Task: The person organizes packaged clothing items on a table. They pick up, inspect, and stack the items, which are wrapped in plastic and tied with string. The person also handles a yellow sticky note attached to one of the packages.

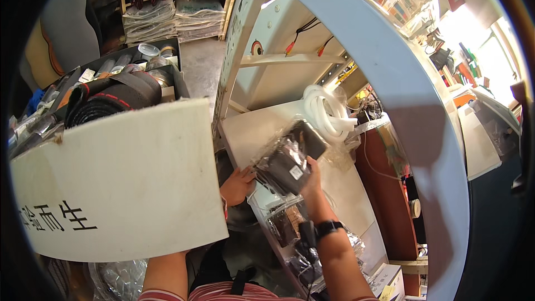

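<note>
A flat dark package in clear plastic point(284, 167) with a small white label is tilted above a white shelf board point(242, 133). My right hand point(312, 179) grips its near right side, thumb on top; a black band circles that wrist. My left hand point(239, 187) has its fingertips at the package's left edge, and whether they pinch the plastic cannot be told. Behind the package lies a coil of thick white tubing point(328, 110). Nearer me, on the same board, are a dark brown item in clear wrapping point(284, 225) and several black items in plastic bags point(307, 265).
A large white panel bearing writing point(121, 184) stands over my left forearm. Beyond it are a rolled black mat point(121, 96) and boxed jars. A pale blue shelf edge point(401, 71) curves along the right. Stacked plastic-wrapped packs point(150, 21) fill the back shelves.
</note>
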Demonstrator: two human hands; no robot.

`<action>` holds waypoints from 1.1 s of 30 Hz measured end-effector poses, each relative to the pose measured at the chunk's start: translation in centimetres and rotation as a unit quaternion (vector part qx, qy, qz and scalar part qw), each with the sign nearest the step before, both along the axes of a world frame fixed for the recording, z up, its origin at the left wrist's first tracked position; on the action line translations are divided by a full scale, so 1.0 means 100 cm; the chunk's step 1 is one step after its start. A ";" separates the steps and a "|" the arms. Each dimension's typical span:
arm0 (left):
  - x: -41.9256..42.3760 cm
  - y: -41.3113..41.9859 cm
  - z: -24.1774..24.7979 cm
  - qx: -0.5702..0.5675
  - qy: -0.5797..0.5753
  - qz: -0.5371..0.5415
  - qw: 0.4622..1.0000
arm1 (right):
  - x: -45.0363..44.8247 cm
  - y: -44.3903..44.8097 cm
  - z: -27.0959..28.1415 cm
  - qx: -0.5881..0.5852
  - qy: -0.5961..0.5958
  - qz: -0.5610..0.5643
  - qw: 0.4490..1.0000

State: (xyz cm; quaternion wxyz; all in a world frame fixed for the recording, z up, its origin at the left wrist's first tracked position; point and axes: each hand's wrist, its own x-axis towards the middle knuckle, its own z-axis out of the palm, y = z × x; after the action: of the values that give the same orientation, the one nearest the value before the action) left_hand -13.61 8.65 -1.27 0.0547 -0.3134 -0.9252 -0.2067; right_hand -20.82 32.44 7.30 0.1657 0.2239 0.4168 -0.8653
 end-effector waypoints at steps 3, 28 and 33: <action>0.020 -0.002 -0.001 0.070 -0.034 0.062 0.995 | -0.009 -0.006 -0.056 0.055 -0.028 -0.004 0.998; -0.057 0.060 0.035 0.516 -0.447 0.356 0.638 | 0.300 0.052 0.054 0.476 0.127 0.141 0.859; -0.042 0.051 0.036 0.491 -0.399 0.378 0.676 | 0.384 0.118 0.061 0.521 0.051 0.009 0.852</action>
State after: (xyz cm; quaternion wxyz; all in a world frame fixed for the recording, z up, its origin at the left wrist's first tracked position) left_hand -17.81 13.77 2.35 -0.0998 0.2469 -0.6645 -0.6982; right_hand 17.53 44.22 13.43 0.0112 0.2291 0.8167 -0.5295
